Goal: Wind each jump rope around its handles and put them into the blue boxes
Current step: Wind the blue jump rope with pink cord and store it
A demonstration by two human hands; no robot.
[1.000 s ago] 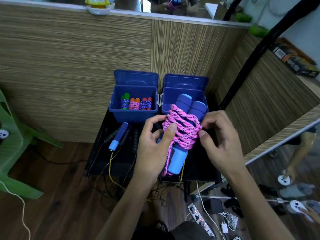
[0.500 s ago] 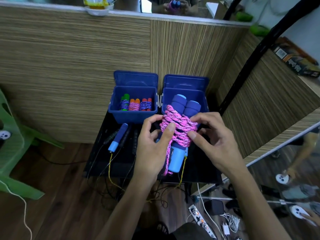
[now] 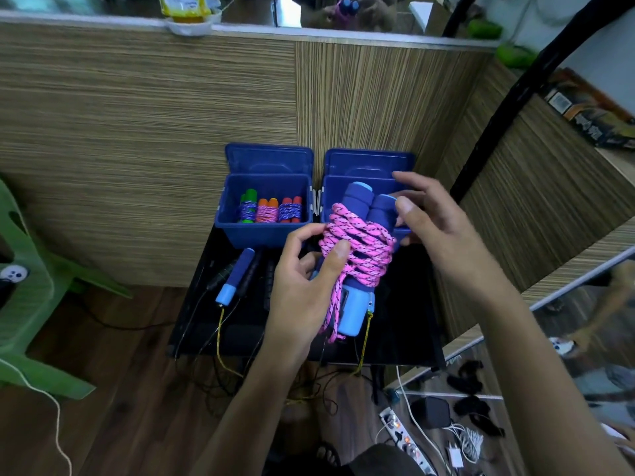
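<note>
While the left box (image 3: 264, 207) at the tabletop's (image 3: 405, 324) far edge already holds three wound ropes and a loose blue-handled rope (image 3: 235, 280) lies along the left side, the left hand (image 3: 305, 280) grips the pink rope bundle (image 3: 357, 255) above the tabletop's middle, thumb pressed on the coils. To its right, the right hand (image 3: 436, 221) hovers with fingers spread, holding nothing, in front of the right box (image 3: 371, 166). The thumb should probably pin the loose end as the bundle goes in.

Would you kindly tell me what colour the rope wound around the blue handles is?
Pink with dark flecks, seen in the head view: rope.
</note>
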